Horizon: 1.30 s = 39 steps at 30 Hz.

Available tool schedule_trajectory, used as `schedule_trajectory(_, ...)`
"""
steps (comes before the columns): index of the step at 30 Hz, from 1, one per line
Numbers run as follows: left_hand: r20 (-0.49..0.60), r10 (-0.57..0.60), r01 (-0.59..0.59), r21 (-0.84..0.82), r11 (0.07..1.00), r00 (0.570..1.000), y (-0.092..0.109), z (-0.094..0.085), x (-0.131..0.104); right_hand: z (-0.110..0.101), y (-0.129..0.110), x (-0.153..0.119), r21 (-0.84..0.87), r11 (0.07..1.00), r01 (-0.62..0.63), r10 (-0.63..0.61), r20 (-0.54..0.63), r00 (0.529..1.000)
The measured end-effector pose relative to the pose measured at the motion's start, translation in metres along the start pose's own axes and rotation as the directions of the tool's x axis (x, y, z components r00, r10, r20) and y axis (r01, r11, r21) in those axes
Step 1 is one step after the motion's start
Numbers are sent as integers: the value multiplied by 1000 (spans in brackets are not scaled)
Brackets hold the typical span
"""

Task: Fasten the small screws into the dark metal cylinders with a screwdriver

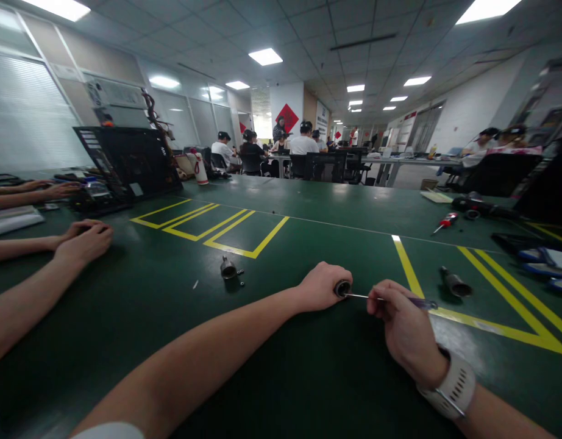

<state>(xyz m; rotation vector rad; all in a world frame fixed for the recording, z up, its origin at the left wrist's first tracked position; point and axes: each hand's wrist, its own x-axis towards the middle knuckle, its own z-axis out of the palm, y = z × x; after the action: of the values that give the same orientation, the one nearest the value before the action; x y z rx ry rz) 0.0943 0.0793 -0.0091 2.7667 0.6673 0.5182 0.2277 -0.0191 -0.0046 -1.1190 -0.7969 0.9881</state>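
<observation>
My left hand (323, 285) is wrapped round a dark cylindrical metal part (343, 289), its round open end facing right. Most of that part is hidden by the fingers. In my right hand (403, 326) is a thin screwdriver (426, 303) with a purplish handle; its shaft points left and the tip reaches the opening of the part. A pale watch strap circles the right wrist. To the left on the green table lies a cone-shaped metal part (227, 268), with small metal pieces (241, 272) beside it. A similar metal part (456, 285) lies on its side to the right.
Yellow tape (272, 236) marks the green table (317, 204). At the right are a red-handled screwdriver (447, 221), a dark tool (477, 204) and blue-edged items (548, 259). Another person's hands (86, 244) rest at the left, near a black case (130, 158) and a white bottle (199, 169).
</observation>
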Motion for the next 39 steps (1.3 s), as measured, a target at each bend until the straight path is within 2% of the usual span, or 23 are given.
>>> schedule_trajectory(6,1,-1,1,-28,1000,1000,-1,-1,-3,0,0,-2,-28,1000,0,0,-2,1000)
schedule_trajectory(13,-4,-42,42,-97,994,999,-2,0,-3,0,4,-3,-144,990,-1,14,84,996)
schedule_trajectory(20,4,-3,4,-293,956,1000,-6,-3,-4,-1,9,-1,-188,982,31,-13,97,995)
schedule_trajectory(25,29,-11,19,-274,962,1000,-6,-3,-6,-3,9,-1,-124,992,18,-8,85,996)
schedule_trajectory(29,20,-78,81,-238,968,997,-5,-1,-5,-5,7,-2,-46,992,119,-116,66,991)
schedule_trajectory(32,16,-69,71,-231,970,997,-4,-1,-4,-5,4,-5,-184,959,218,-201,105,974)
schedule_trajectory(36,18,-60,63,-209,976,998,-2,-1,-3,-1,-3,-13,-450,840,302,-245,181,952)
schedule_trajectory(39,16,-71,72,-158,985,997,-1,-1,-3,3,-3,-17,-525,771,360,-290,213,933)
